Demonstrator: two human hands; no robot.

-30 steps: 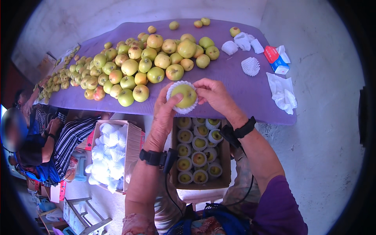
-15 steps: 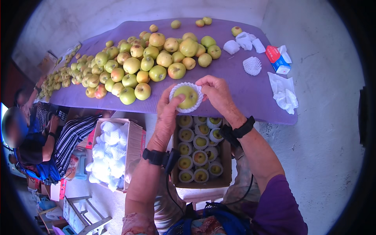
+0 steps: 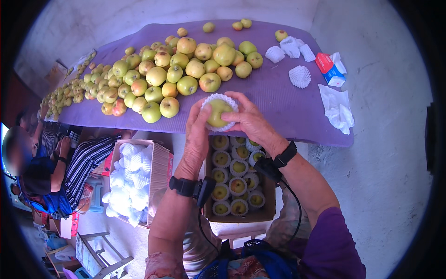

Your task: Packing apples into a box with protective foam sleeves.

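Green apple (image 3: 216, 110): I judge firm, bruisable; foam sleeve (image 3: 204, 106) soft. Left hand (image 3: 198, 126) curled round 9 o'clock side, right hand (image 3: 254, 121) round 3. Best hold: sleeved sides.

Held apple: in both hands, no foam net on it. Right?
Wrong on the net: the head view shows a white foam net around the apple. It is indeed in both hands, the left hand and the right hand.
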